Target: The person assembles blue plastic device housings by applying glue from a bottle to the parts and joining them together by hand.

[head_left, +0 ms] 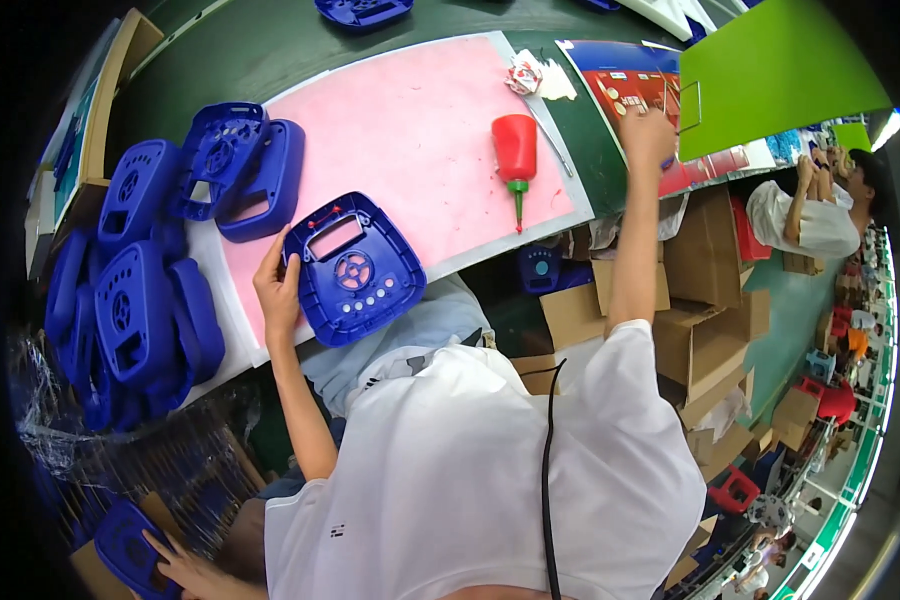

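My left hand (278,285) grips the left edge of a blue plastic housing (397,262), its thumb over the rim. The housing lies hollow side up at the near edge of a pink sheet (390,120). It has a rectangular window, a round grille and a row of small holes; red marks show by the window. Far to the right, my right hand (647,135) is closed over a red and blue printed sheet (610,85). What its fingers hold is too small to make out. A red squeeze bottle (515,148) with a green cap lies between them, nozzle toward me.
Blue housings (135,305) are piled at the left. A crumpled tissue (526,75) and a thin metal tool (553,140) lie beyond the bottle. A green panel (780,75) stands at right, above open cartons (705,250). Another person's hand (195,572) touches a housing at lower left.
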### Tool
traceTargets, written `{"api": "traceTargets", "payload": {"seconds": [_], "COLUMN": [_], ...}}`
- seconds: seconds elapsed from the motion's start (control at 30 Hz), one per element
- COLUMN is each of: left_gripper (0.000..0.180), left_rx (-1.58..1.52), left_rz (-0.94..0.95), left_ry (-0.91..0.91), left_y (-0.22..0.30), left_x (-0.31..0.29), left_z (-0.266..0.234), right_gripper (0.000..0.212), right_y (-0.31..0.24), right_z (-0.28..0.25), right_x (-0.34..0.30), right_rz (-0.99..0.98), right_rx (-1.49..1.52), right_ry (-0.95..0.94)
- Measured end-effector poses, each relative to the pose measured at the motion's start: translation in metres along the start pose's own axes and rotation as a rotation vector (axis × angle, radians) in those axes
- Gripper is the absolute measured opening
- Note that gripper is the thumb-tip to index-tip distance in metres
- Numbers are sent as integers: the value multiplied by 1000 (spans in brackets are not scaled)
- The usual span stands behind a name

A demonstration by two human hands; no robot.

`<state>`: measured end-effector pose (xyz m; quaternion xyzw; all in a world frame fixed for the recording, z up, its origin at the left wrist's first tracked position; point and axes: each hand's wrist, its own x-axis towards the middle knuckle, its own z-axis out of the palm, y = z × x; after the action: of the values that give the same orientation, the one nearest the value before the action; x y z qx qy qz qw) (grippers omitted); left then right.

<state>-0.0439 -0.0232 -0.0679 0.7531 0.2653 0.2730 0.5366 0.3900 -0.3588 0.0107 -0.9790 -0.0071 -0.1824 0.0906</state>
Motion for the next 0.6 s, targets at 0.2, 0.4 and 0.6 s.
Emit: {"api": "traceTargets", "payload": {"seconds": [0.2, 0.4, 0.6], "left_gripper": [43, 42, 44], "left_rx": [17, 23, 67], "left_rz": [29, 23, -48], "left_ry": [25, 31, 22], "left_y": [-12, -10, 6], "left_x": [-1, -2, -7], "left_z": [-3, 1, -9], "right_gripper": [34, 23, 32], "right_y": [80, 71, -94], "right_z": [59, 55, -43], "right_x": [62, 62, -77], "right_rz": [18, -170, -708], "right_rx": [-221, -206, 754], "right_ry": [-125, -29, -78]}}
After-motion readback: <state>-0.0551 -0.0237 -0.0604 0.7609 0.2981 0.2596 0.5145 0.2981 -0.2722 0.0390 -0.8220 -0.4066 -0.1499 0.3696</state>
